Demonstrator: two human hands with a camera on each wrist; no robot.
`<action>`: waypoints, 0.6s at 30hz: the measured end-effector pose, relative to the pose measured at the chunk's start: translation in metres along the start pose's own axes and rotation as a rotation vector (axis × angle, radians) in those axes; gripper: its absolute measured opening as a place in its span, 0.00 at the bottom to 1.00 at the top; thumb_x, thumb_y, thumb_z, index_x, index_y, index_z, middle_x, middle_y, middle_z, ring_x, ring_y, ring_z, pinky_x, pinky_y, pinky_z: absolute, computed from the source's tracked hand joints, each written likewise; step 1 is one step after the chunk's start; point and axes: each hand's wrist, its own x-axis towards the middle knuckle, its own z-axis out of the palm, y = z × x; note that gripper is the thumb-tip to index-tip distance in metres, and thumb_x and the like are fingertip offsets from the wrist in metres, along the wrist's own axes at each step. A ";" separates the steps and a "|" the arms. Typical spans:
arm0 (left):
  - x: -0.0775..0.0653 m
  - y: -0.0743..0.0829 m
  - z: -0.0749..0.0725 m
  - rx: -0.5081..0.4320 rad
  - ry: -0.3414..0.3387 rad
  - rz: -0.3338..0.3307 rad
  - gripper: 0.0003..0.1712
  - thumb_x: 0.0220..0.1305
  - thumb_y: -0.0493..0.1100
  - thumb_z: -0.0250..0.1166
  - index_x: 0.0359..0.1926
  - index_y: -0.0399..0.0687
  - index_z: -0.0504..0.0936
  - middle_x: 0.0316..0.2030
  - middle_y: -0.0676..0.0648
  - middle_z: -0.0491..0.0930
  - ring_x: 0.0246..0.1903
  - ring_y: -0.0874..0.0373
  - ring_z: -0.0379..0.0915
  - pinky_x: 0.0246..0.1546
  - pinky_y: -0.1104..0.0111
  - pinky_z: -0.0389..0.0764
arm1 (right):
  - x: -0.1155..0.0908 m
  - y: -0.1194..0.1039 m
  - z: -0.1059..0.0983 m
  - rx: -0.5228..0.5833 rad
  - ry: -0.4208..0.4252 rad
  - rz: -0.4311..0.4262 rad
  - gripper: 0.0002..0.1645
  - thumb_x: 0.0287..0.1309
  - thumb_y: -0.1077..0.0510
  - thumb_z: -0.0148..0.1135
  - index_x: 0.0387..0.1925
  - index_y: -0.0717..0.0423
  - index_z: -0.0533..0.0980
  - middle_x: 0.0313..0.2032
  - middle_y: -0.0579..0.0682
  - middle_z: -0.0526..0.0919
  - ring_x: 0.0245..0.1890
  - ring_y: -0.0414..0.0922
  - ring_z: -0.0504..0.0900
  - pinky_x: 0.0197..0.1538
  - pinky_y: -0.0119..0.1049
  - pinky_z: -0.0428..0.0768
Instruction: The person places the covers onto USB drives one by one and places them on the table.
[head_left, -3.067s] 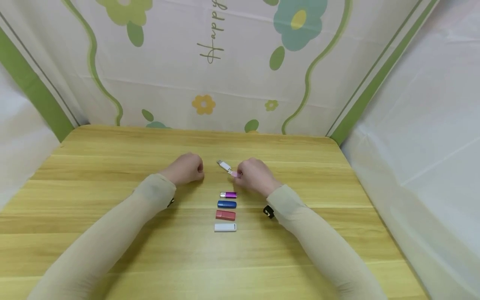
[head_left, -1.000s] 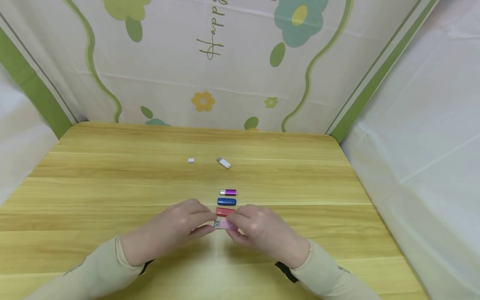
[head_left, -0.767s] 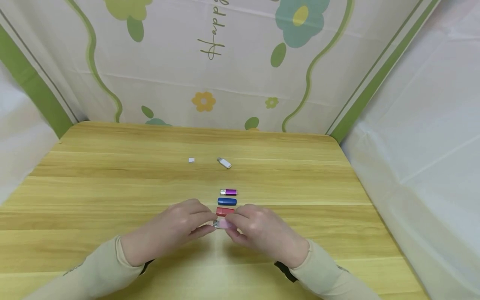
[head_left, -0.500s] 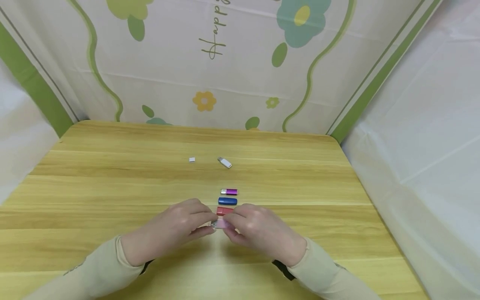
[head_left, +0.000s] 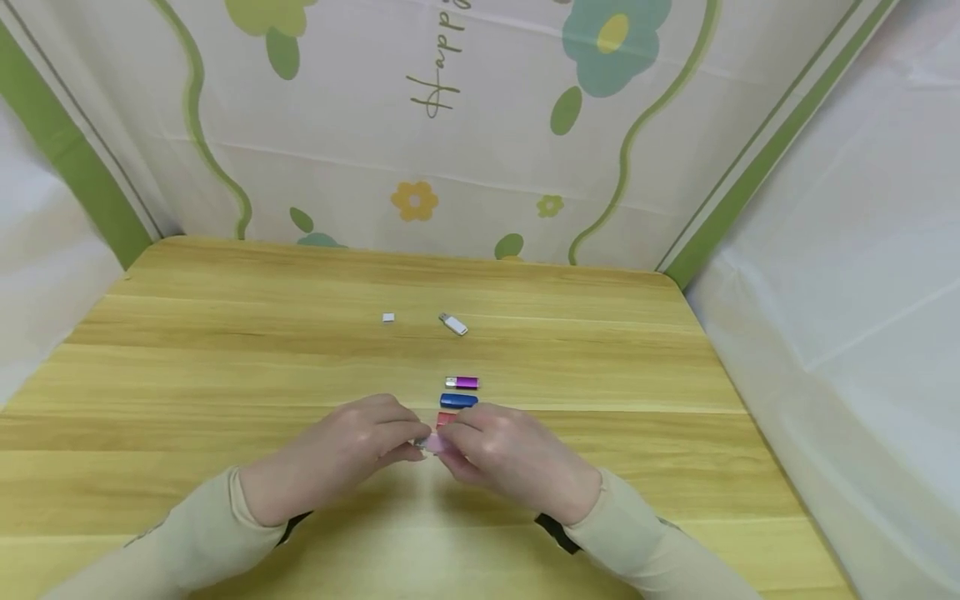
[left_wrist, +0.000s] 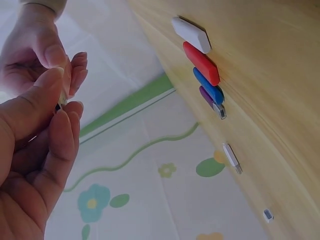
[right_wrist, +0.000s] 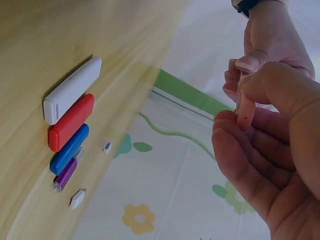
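Note:
My right hand [head_left: 517,454] pinches a pink USB stick [head_left: 436,444] between thumb and fingers, raised off the table. My left hand [head_left: 345,450] pinches its plug end from the left. The fingertips hide most of that end, so I cannot tell whether a cap sits on it. Both wrist views show the hands meeting at the stick [right_wrist: 246,110]. Behind them lie a red USB stick [head_left: 446,418], partly covered by my right hand, a blue one [head_left: 458,401] and a purple one [head_left: 467,382]. A white stick [left_wrist: 192,34] is hidden from the head view.
Farther back on the wooden table [head_left: 225,333] lie a small white USB stick [head_left: 454,324] with its plug bare and a small white cap [head_left: 388,317] to its left. A flowered cloth [head_left: 337,125] hangs behind the table.
Both hands came from the back of the table to the front with the pink stick, leaving the white cap at the back. Lately they shift slightly left, and the plug disappears between the left fingertips.

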 end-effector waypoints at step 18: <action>-0.011 -0.015 0.003 0.030 -0.017 -0.041 0.14 0.45 0.35 0.78 0.36 0.40 0.86 0.31 0.52 0.83 0.32 0.62 0.78 0.35 0.76 0.79 | 0.015 0.005 0.019 0.123 -0.068 0.079 0.02 0.53 0.66 0.69 0.30 0.58 0.83 0.24 0.44 0.80 0.24 0.35 0.76 0.32 0.19 0.74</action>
